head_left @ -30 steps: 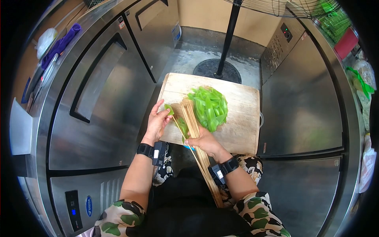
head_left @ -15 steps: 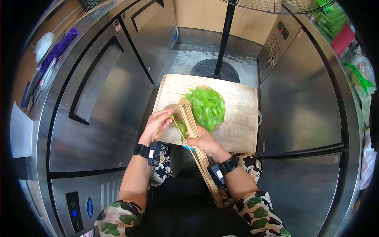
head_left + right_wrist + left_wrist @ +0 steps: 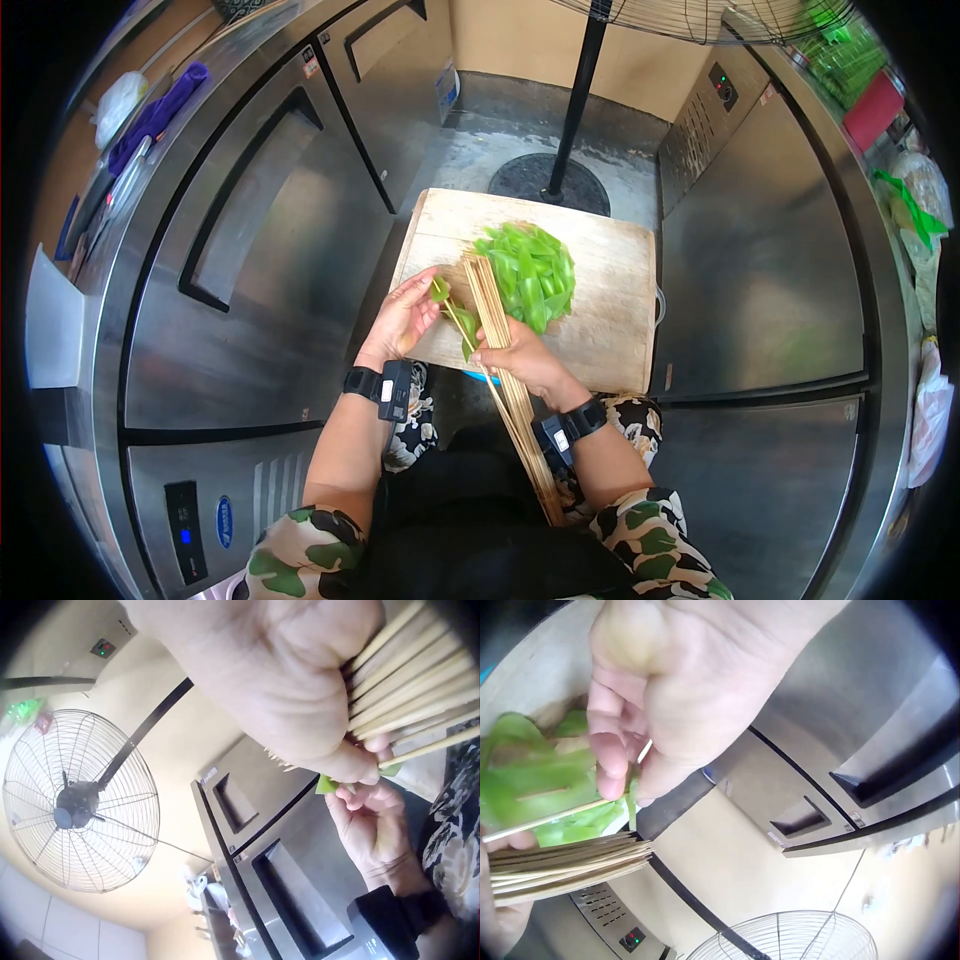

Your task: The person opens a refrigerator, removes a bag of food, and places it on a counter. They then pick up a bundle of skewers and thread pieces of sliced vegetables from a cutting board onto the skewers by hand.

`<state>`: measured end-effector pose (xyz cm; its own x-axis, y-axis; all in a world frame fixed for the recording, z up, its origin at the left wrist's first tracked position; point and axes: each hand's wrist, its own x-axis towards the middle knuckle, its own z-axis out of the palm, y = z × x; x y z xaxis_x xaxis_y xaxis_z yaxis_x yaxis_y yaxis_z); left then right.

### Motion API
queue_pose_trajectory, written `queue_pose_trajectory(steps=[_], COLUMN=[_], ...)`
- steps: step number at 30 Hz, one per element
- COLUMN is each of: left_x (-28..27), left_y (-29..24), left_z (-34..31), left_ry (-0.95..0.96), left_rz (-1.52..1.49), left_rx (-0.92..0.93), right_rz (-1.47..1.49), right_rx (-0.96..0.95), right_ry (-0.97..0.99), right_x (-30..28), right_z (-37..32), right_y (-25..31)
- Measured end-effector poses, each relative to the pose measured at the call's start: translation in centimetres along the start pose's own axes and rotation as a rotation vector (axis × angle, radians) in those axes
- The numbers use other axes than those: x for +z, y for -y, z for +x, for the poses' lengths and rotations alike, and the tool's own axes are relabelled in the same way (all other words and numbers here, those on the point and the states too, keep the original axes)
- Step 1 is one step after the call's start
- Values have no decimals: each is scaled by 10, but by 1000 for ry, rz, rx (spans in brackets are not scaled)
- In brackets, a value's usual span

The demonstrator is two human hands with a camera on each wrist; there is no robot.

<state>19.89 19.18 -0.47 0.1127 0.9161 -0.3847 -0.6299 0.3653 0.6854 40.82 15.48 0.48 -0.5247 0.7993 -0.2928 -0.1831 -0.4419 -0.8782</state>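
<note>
My right hand (image 3: 530,360) grips a thick bundle of bamboo skewers (image 3: 488,305), its pointed ends toward the board. Apart from the bundle, a single skewer (image 3: 555,819) runs from the right thumb and fingers up to the left hand. At its tip, my left hand (image 3: 400,318) pinches a thin green vegetable slice (image 3: 440,289) between thumb and fingers. Lower on that skewer hangs another green slice (image 3: 466,326), folded and close to the right thumb. Beyond the bundle, a pile of green slices (image 3: 530,275) lies on a wooden board (image 3: 610,310).
Steel refrigerator cabinets (image 3: 250,260) stand left and right of the board. Behind it a black fan pole (image 3: 575,110) rises from a round base, with the wire fan cage (image 3: 82,750) above. A purple cloth (image 3: 155,120) lies on the left counter.
The left hand's fingers have shifted around the slice at the skewer tip, closing in and then moving slightly. The right hand keeps its hold on the bundle.
</note>
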Motion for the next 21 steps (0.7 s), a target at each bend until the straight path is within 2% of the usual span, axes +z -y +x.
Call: queue_pose_trajectory(steps=[3,15,21], left_x=[-10,2,7], left_y=[-1,0,0], left_z=[5,3,0], left_ry=[74,-56,-97], left_rz=[12,193,443], left_rx=[-10,178,238], right_rz=[-2,-25,-29], right_rx=[4,13,18], right_ry=[9,-9,-19], right_x=[-2,-3,-4], right_z=[1,3,4], right_y=[-4,-9,-12])
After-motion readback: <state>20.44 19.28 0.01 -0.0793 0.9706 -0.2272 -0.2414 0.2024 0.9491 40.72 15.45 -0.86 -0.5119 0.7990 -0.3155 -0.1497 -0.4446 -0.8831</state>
